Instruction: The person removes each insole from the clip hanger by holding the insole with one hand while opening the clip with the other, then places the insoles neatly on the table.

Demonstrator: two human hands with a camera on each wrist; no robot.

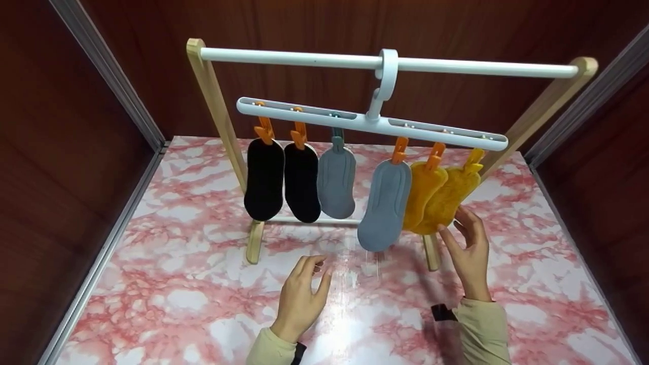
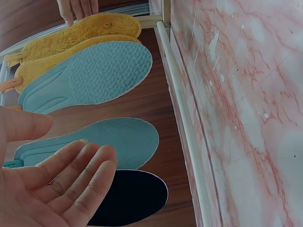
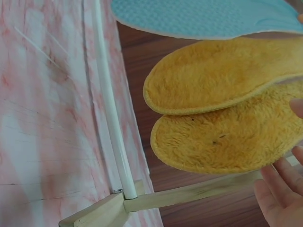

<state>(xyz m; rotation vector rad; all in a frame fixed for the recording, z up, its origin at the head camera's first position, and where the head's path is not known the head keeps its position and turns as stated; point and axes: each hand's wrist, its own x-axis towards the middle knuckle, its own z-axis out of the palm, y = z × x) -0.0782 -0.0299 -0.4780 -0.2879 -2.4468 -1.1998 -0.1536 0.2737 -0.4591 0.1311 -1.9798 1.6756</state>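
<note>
Several insoles hang from a white clip hanger point(image 1: 372, 121). A furry yellow insole point(image 1: 448, 200) hangs at the right end in a yellow clip point(image 1: 474, 161), another yellow insole point(image 3: 222, 78) beside it. My right hand point(image 1: 471, 251) is at the outer edge of the end insole, its fingertips touching that edge, thumb and fingers spread apart. To the left hang a textured blue-grey insole point(image 1: 384, 208), a second blue-grey insole point(image 1: 336, 182) and two black insoles point(image 1: 264, 180). My left hand point(image 1: 301, 296) holds nothing, below the insoles with fingers loosely bent and palm showing in the left wrist view.
The hanger's hook point(image 1: 389, 76) sits over the white top rod point(image 1: 304, 58) of a rack with wooden legs point(image 1: 218, 111). A lower white rod point(image 3: 111, 109) joins the legs. The rack stands on a pink-and-white marbled surface point(image 1: 167, 263), with dark wood panels point(image 1: 314, 25) around it.
</note>
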